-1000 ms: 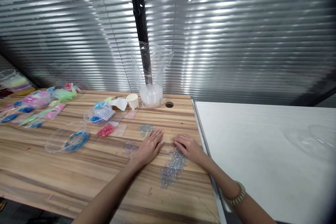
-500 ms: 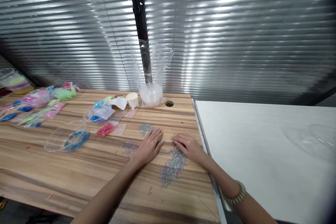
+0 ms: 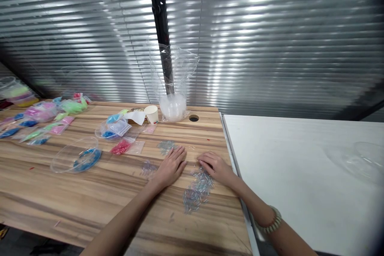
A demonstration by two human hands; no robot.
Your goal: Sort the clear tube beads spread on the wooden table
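My left hand (image 3: pixel 171 167) lies palm down on the wooden table, fingers stretched out, holding nothing that shows. Beside its fingertips is a small pile of greyish clear tube beads (image 3: pixel 166 146). A second pile, of purplish beads (image 3: pixel 148 168), lies left of its wrist. Across a narrow gap, my right hand (image 3: pixel 216 168) rests on the table with thumb and fingertips together. Anything pinched there is too small to make out. A larger spread of clear, silvery tube beads (image 3: pixel 196 192) lies just below it, reaching under its edge. A few loose beads (image 3: pixel 192 148) sit between the hands.
Leftward are a clear lid with a blue ring of beads (image 3: pixel 90 160), a bag of red beads (image 3: pixel 120 147) and several colourful bags (image 3: pixel 43 110). Behind stand a paper cup (image 3: pixel 151 114) and bagged white bowls (image 3: pixel 173 108). A white table (image 3: pixel 285 160) adjoins at right.
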